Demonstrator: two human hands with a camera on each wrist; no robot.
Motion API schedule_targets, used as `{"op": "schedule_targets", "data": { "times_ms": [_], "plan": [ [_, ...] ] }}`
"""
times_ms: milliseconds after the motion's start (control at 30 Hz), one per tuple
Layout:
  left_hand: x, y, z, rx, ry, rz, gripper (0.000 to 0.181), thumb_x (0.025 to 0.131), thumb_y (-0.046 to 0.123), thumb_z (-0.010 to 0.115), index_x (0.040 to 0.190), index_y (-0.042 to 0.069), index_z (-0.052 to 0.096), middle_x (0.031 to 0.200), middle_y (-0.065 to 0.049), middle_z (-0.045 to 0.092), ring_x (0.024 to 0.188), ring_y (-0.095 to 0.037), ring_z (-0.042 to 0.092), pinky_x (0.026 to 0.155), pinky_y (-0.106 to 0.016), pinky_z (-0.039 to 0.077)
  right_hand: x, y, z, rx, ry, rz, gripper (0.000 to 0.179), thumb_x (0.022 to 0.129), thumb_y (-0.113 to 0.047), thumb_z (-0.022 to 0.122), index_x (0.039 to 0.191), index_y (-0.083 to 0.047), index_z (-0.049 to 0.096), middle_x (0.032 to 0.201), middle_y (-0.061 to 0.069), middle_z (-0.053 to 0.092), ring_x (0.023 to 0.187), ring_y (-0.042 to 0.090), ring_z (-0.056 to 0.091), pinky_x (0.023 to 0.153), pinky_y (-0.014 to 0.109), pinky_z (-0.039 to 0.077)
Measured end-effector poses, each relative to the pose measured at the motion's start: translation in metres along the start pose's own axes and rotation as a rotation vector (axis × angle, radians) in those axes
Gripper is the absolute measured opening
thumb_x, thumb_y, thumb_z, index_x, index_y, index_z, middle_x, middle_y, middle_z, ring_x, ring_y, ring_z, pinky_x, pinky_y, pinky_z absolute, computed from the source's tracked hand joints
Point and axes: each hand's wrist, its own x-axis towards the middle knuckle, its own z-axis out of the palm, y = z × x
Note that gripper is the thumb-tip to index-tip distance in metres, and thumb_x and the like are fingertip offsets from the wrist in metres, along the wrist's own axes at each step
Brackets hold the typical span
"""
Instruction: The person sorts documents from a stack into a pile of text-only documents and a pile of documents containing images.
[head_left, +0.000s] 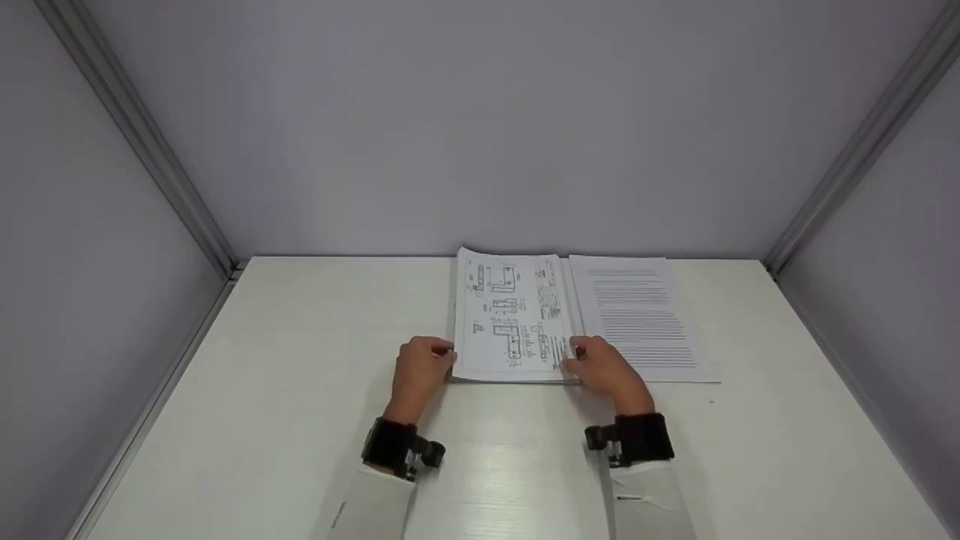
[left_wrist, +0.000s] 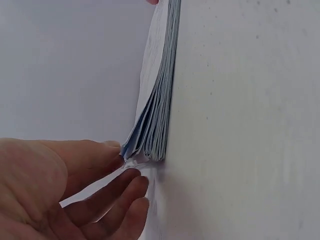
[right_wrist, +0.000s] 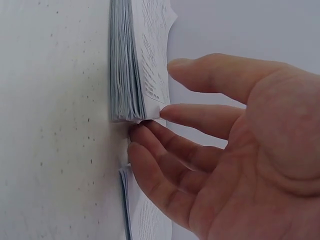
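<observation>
A thick stack of paper (head_left: 512,315) lies on the table, its top sheet printed with technical drawings. At the stack's near left corner, my left hand (head_left: 422,369) pinches the lifted edges of the upper sheets between thumb and forefinger. The left wrist view shows these sheets (left_wrist: 145,127) fanned apart at that corner, with the other left fingers (left_wrist: 131,210) loosely bent below. On the opposite side, my right hand (head_left: 604,369) touches the stack's edge with its fingertips. Its thumb (right_wrist: 200,75) stands off the paper in the right wrist view.
Just right of the stack lies a thinner pile of text-printed pages (head_left: 645,322), partly behind my right hand. The white table (head_left: 300,337) ends at a grey back wall (head_left: 495,127), with side panels at left and right.
</observation>
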Motion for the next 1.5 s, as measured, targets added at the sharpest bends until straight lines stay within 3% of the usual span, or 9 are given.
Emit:
{"op": "schedule_targets", "data": {
  "times_ms": [133, 367, 467, 700, 833, 1067, 1300, 1500],
  "plan": [
    [0.001, 0.002, 0.001, -0.04, -0.014, -0.016, 0.012, 0.094, 0.012, 0.076, 0.102, 0.004, 0.079, 0.089, -0.006, 0.072, 0.077, -0.018, 0.066, 0.067, -0.031, 0.055, 0.0, -0.002, -0.001, -0.005, 0.009, -0.003, 0.027, 0.098, -0.012, 0.065, 0.12, 0.002, 0.068, 0.114, 0.016, 0.067, 0.096, 0.026, 0.06, 0.088, 0.043, 0.052],
    [0.0, 0.0, 0.006, -0.041, -0.019, -0.006, 0.016, 0.094, 0.015, 0.076, 0.103, 0.002, 0.079, 0.09, -0.006, 0.073, 0.08, -0.018, 0.067, 0.072, -0.033, 0.056, -0.001, -0.003, -0.001, 0.001, -0.003, 0.022, 0.047, 0.099, -0.014, 0.064, 0.141, 0.009, 0.058, 0.132, 0.024, 0.061, 0.114, 0.033, 0.058, 0.104, 0.05, 0.047],
    [-0.001, 0.0, -0.002, -0.037, -0.03, -0.024, 0.015, 0.093, 0.013, 0.075, 0.1, 0.001, 0.079, 0.09, -0.008, 0.073, 0.078, -0.019, 0.067, 0.069, -0.033, 0.056, -0.002, -0.003, 0.0, -0.007, 0.012, 0.017, 0.048, 0.099, -0.014, 0.065, 0.14, 0.009, 0.057, 0.132, 0.025, 0.062, 0.116, 0.034, 0.059, 0.106, 0.051, 0.046],
    [-0.005, 0.001, -0.036, 0.009, -0.13, -0.163, 0.019, 0.086, 0.012, 0.07, 0.098, -0.001, 0.078, 0.086, -0.009, 0.073, 0.078, -0.023, 0.065, 0.066, -0.032, 0.051, -0.004, -0.01, -0.001, -0.017, 0.049, -0.012, 0.05, 0.1, -0.016, 0.064, 0.14, 0.013, 0.055, 0.13, 0.027, 0.06, 0.121, 0.04, 0.059, 0.106, 0.053, 0.047],
    [-0.007, -0.001, -0.044, 0.055, -0.167, -0.191, 0.019, 0.086, 0.014, 0.068, 0.096, 0.0, 0.075, 0.084, -0.008, 0.071, 0.079, -0.024, 0.063, 0.066, -0.033, 0.049, -0.005, -0.014, -0.001, -0.001, 0.042, -0.039, 0.05, 0.102, -0.018, 0.063, 0.141, 0.012, 0.055, 0.133, 0.027, 0.06, 0.123, 0.041, 0.058, 0.105, 0.053, 0.048],
    [-0.008, 0.004, -0.033, 0.064, -0.18, -0.132, 0.02, 0.094, 0.02, 0.067, 0.1, 0.001, 0.07, 0.089, -0.01, 0.068, 0.08, -0.024, 0.061, 0.068, -0.034, 0.049, -0.006, -0.016, -0.002, 0.087, 0.031, 0.003, 0.054, 0.104, -0.021, 0.059, 0.145, 0.012, 0.05, 0.142, 0.028, 0.058, 0.129, 0.042, 0.058, 0.106, 0.053, 0.049],
    [-0.009, 0.007, -0.031, 0.09, -0.139, -0.063, 0.027, 0.106, 0.022, 0.056, 0.106, 0.001, 0.073, 0.09, -0.009, 0.067, 0.081, -0.023, 0.059, 0.072, -0.037, 0.049, -0.005, -0.02, 0.003, 0.212, -0.042, 0.086, 0.058, 0.104, -0.024, 0.06, 0.149, 0.009, 0.047, 0.148, 0.027, 0.053, 0.112, 0.035, 0.069, 0.095, 0.043, 0.057],
    [-0.008, 0.005, -0.03, 0.057, -0.114, -0.052, 0.027, 0.105, 0.02, 0.06, 0.115, 0.0, 0.076, 0.101, -0.009, 0.073, 0.086, -0.021, 0.063, 0.076, -0.037, 0.053, -0.007, -0.023, 0.003, 0.264, -0.047, 0.105, 0.058, 0.104, -0.025, 0.06, 0.15, 0.008, 0.047, 0.146, 0.025, 0.055, 0.115, 0.033, 0.067, 0.097, 0.041, 0.056]
  ]
}}
